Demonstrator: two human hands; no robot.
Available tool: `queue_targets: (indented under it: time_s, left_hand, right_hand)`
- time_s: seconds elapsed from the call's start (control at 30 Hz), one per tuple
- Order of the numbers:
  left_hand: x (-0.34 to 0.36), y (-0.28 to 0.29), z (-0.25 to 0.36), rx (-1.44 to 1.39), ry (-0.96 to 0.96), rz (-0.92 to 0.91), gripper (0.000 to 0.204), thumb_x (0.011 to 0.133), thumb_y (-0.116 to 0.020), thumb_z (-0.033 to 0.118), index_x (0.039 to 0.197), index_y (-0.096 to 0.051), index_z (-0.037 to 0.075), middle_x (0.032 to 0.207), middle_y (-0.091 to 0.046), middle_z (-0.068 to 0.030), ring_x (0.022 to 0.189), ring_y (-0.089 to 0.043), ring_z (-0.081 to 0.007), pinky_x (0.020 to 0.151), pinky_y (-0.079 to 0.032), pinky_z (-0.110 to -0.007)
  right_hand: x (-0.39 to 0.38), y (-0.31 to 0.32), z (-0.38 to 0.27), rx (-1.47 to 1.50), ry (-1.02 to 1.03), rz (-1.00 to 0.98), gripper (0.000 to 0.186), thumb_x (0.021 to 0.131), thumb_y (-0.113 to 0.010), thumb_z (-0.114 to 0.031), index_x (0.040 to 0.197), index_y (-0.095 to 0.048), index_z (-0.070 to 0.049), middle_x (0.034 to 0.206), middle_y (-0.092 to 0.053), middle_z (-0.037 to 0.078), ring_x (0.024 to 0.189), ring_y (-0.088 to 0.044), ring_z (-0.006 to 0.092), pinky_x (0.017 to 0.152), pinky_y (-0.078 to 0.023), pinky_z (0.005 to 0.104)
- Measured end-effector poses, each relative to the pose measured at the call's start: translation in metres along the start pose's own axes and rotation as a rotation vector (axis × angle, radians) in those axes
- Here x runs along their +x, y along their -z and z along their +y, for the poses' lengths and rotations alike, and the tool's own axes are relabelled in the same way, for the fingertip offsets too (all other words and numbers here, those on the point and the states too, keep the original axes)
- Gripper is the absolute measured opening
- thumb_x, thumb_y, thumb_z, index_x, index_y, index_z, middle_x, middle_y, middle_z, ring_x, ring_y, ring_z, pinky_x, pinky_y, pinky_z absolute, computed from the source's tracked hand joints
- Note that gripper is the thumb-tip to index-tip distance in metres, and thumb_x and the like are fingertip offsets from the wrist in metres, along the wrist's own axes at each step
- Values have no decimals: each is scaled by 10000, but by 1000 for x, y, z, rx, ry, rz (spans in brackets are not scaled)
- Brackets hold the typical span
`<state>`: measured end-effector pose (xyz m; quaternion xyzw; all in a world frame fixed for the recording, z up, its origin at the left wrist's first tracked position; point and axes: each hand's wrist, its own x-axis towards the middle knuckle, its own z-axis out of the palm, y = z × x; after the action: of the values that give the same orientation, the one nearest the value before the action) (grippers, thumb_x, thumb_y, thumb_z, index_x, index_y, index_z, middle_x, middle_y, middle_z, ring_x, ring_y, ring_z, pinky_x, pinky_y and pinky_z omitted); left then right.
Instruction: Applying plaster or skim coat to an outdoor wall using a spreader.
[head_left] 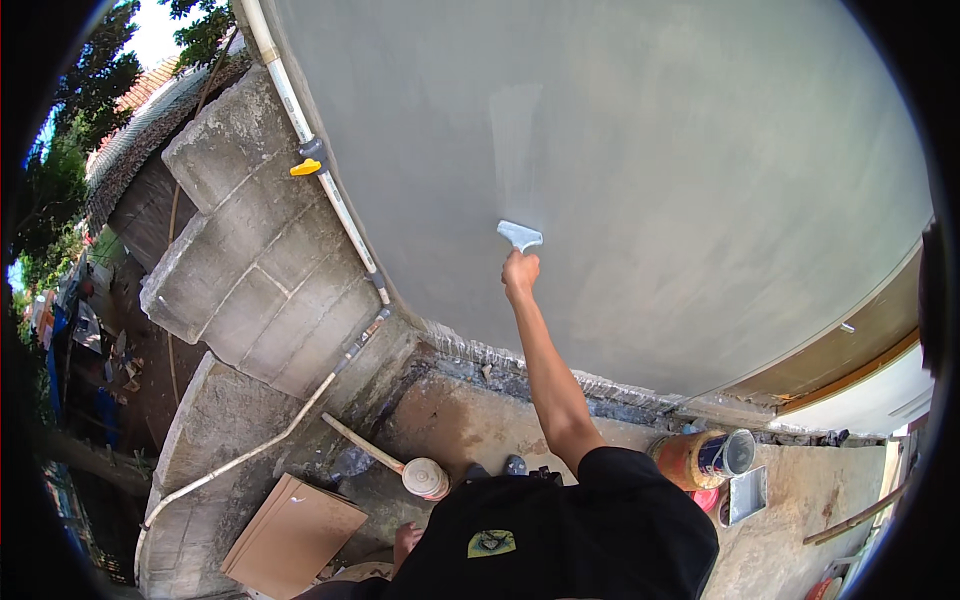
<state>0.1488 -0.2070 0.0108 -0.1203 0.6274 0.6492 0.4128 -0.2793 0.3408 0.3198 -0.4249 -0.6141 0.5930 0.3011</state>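
Raised on my outstretched arm, my right hand [520,270] grips the handle of a pale, wide-bladed tool [519,233], which is against the grey plastered wall [680,180]. A lighter vertical streak [515,140] runs up the wall above it. Down at the lower edge, beside my dark shirt, my left hand [406,540] shows only in part; whether it holds anything I cannot make out.
Left are a pipe [340,210] with a yellow valve [305,168], concrete blocks [280,310], a long-handled round container [425,477] and brown boards [285,530]. Right stand buckets [730,450] and a tray [748,495] on the concrete ground [820,490].
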Motion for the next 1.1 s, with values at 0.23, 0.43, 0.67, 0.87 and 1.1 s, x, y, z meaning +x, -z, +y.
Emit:
queue_targets:
  time_s: [0.23, 0.43, 0.67, 0.87, 1.1]
  left_hand:
    - [31, -12, 94, -134, 251, 443, 405, 885, -433, 322, 1220, -452, 94, 1057, -583, -108, 949, -570, -246, 854, -424, -422]
    - [47, -8, 118, -87, 326, 429, 423, 884, -426, 339, 1220, -457, 83, 1099, -572, -118, 994, -548, -264, 888, -407, -410]
    - [74, 56, 136, 458, 140, 39, 479, 864, -448, 409, 1214, -465, 82, 1137, -544, -109, 1026, -521, -254, 895, -393, -420]
    - [213, 152, 193, 209, 586, 121, 442, 884, -454, 373, 1222, -453, 88, 1132, -544, -118, 993, -538, -256, 882, -396, -438]
    - [299, 207, 384, 445, 414, 84, 406, 898, -428, 285, 1246, -449, 77, 1101, -574, -143, 946, -572, -271, 807, -450, -416]
  right_hand:
    - [-59, 46, -171, 317, 164, -216, 365, 850, -532, -265, 742, -566, 81, 540, -489, 72, 521, -482, 160, 528, -400, 352]
    - [-58, 59, -190, -36, 347, -207, 348, 803, -591, -254, 645, -499, 43, 555, -521, 119, 530, -522, 231, 537, -407, 390]
    - [-83, 72, -193, -171, 576, -91, 259, 823, -538, -126, 955, -425, 65, 596, -561, 213, 601, -579, 382, 557, -423, 443]
    - [-69, 42, -231, -322, 939, 120, 261, 824, -534, -89, 994, -394, 51, 822, -580, 262, 614, -564, 403, 551, -431, 440]
    - [-63, -8, -192, -815, 749, 563, 256, 856, -536, -138, 1043, -434, 3, 853, -565, 196, 602, -578, 366, 512, -450, 450]
